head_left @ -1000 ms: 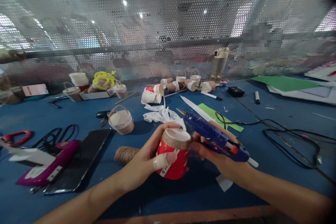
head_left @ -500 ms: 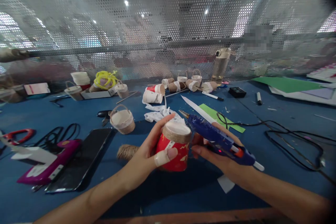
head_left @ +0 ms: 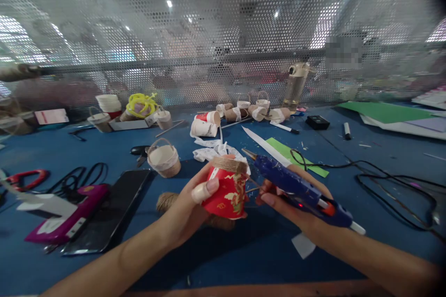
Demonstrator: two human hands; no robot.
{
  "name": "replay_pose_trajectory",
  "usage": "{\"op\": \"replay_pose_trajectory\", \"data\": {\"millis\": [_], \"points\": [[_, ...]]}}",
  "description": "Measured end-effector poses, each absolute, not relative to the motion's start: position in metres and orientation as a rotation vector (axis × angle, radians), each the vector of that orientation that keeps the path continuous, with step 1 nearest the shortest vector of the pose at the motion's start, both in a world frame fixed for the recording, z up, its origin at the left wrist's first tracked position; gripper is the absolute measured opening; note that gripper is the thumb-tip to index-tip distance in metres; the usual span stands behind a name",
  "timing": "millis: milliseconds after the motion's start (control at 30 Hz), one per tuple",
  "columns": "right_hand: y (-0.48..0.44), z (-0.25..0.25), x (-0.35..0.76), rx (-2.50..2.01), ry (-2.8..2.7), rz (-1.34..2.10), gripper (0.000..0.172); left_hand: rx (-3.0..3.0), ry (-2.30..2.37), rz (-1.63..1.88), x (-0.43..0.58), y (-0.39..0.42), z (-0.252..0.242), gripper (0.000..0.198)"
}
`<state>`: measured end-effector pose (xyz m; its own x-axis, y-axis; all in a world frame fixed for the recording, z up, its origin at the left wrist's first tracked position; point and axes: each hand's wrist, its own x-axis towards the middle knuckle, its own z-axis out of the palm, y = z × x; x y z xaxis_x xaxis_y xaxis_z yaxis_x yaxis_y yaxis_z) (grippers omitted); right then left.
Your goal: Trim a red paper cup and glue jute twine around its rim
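A red paper cup (head_left: pixel 226 193) with gold-toned patterns sits in my left hand (head_left: pixel 195 199), whose fingers wrap around it; the thumb has a pale bandage on it. Twine (head_left: pixel 230 164) is wound in a band round the cup's rim, and the cup leans so that its inside is hidden. My right hand (head_left: pixel 289 197) is closed on a blue hot glue gun (head_left: pixel 289 178), its nozzle pointing up and left, near the rim. A strand of twine (head_left: pixel 253 189) stretches from the cup to my right fingertips. Behind my left hand lies a ball of twine (head_left: pixel 167 201), partly covered.
A small twine-handled bucket (head_left: pixel 163 160) stands left of the cup. Further left lie a black phone (head_left: pixel 111 211), a purple power strip (head_left: pixel 69 218) and red-handled scissors (head_left: pixel 28 180). White scraps, green paper (head_left: pixel 299 158) and a black cable (head_left: pixel 397 176) lie beyond and right. A bottle (head_left: pixel 295 86) stands behind.
My left hand has turned and tilted the cup, so its opening no longer shows and more of its patterned side does. The glue gun has shifted slightly right. A twine strand now shows between the hands.
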<state>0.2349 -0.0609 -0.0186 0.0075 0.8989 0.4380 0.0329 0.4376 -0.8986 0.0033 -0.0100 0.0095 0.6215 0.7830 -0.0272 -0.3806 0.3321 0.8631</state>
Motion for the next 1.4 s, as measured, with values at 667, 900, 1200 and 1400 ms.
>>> {"op": "replay_pose_trajectory", "data": {"millis": [667,900,1200,1400], "points": [[-0.063,-0.007,0.251,-1.072,-1.737,0.573,0.028,1.017,0.575,0.964,0.005,-0.010,0.009,0.075],[-0.063,-0.012,0.256,-1.011,-1.795,0.548,0.027,1.096,0.555,1.005,0.003,-0.010,0.007,0.078],[-0.066,-0.011,0.257,-1.051,-1.857,0.480,0.027,1.288,0.527,1.038,-0.004,-0.010,-0.003,0.073],[-0.067,-0.013,0.255,-1.045,-1.833,0.470,0.031,1.319,0.593,1.075,-0.003,-0.013,-0.001,0.073]]}}
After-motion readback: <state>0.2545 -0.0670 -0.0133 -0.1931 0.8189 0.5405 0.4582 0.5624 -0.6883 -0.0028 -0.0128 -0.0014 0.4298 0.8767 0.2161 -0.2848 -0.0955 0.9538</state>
